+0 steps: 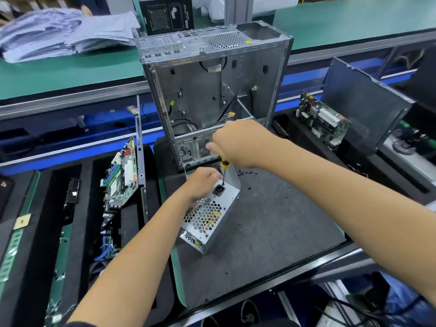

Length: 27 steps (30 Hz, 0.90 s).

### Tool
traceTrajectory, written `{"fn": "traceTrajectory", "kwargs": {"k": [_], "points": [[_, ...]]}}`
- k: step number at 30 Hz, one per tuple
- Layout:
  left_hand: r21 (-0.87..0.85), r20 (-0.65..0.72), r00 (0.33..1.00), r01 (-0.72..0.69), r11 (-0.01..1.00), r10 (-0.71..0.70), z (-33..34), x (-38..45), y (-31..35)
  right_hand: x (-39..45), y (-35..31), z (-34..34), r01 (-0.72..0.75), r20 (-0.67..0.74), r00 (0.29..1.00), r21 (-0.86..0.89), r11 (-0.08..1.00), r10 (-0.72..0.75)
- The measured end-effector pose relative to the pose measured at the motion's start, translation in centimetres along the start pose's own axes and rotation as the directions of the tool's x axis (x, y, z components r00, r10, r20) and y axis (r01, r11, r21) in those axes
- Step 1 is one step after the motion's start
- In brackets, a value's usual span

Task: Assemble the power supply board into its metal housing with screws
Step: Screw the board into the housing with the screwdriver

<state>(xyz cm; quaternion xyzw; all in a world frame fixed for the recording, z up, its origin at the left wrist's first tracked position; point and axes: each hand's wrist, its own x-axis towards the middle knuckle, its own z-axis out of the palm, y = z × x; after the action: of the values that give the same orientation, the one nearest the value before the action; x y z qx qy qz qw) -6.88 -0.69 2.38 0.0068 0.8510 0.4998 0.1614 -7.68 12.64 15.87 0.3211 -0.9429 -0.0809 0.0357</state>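
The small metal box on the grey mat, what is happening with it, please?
A person's left hand steadies the small silver perforated power supply housing on the grey mat. The right hand grips a yellow-and-black-handled screwdriver, tip down at the housing's top beside the black power socket. Loose black screws lie nearby.

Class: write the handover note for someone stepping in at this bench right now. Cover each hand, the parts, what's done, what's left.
Left hand: grips the power supply housing at its top end, steadying it on the grey mat.
Right hand: holds the screwdriver, tip down beside the power socket.
Done: board sits inside the housing.
Left: this screw's state is unclear; loose screws wait on the mat.
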Motion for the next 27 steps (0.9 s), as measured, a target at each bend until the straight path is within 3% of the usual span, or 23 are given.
{"fn": "traceTrajectory", "kwargs": {"k": [1, 5, 6, 9, 11, 13, 16, 17, 21, 22, 24, 27], "points": [[0.0, -0.001, 1.0, -0.001, 1.0, 0.001, 0.0, 0.0, 0.0, 0.0, 0.3, 0.0, -0.012, 0.037, 0.999, 0.011, 1.0, 0.011], [-0.014, -0.018, 1.0, -0.001, 1.0, 0.001, 0.0, 0.0, 0.0, -0.5, 1.1, -0.6, 0.018, 0.24, 0.964, 0.366, 0.931, -0.113], [-0.005, -0.016, 1.0, 0.001, 1.0, -0.001, 0.0, 0.0, 0.0, -0.6, 1.1, -0.8, 0.039, 0.227, 0.965, 0.365, 0.93, -0.13], [0.009, -0.014, 1.0, -0.003, 1.0, 0.003, 0.0, 0.0, 0.1, -0.3, 0.2, -0.5, 0.09, 0.098, 0.991, -0.01, 0.996, -0.088], [0.005, -0.008, 1.0, -0.003, 1.0, 0.003, 0.0, 0.0, 0.1, -0.3, 0.2, -0.3, 0.067, 0.067, 0.996, -0.125, 0.99, -0.059], [-0.012, -0.008, 1.0, 0.001, 1.0, -0.001, 0.0, -0.1, 0.1, -0.4, 0.4, -0.4, 0.095, 0.126, 0.988, -0.034, 0.995, -0.09], [-0.013, -0.004, 1.0, -0.006, 1.0, 0.006, 0.0, 0.0, 0.0, -0.5, 0.7, -0.6, 0.115, 0.225, 0.958, 0.271, 0.956, -0.179], [-0.01, -0.002, 1.0, -0.006, 1.0, 0.006, 0.0, 0.0, 0.0, -0.5, 0.5, -0.7, 0.122, 0.222, 0.957, 0.282, 0.952, -0.188], [-0.006, -0.002, 1.0, -0.008, 1.0, 0.008, 0.0, 0.0, -0.1, -0.2, -0.3, -0.8, 0.107, 0.101, 0.99, -0.073, 0.992, -0.1], [-0.006, 0.001, 1.0, -0.007, 1.0, 0.007, 0.0, 0.0, -0.1, -0.2, -0.2, -0.8, 0.084, 0.1, 0.992, -0.079, 0.993, -0.076], [-0.013, -0.002, 1.0, -0.007, 1.0, 0.007, 0.0, 0.2, -0.1, -0.3, 0.2, -0.7, 0.033, 0.147, 0.989, 0.027, 0.999, -0.037], [-0.005, -0.006, 1.0, -0.006, 1.0, 0.006, 0.0, 0.0, 0.1, -0.5, 0.5, -0.7, 0.06, 0.232, 0.965, 0.243, 0.968, -0.118]]}}
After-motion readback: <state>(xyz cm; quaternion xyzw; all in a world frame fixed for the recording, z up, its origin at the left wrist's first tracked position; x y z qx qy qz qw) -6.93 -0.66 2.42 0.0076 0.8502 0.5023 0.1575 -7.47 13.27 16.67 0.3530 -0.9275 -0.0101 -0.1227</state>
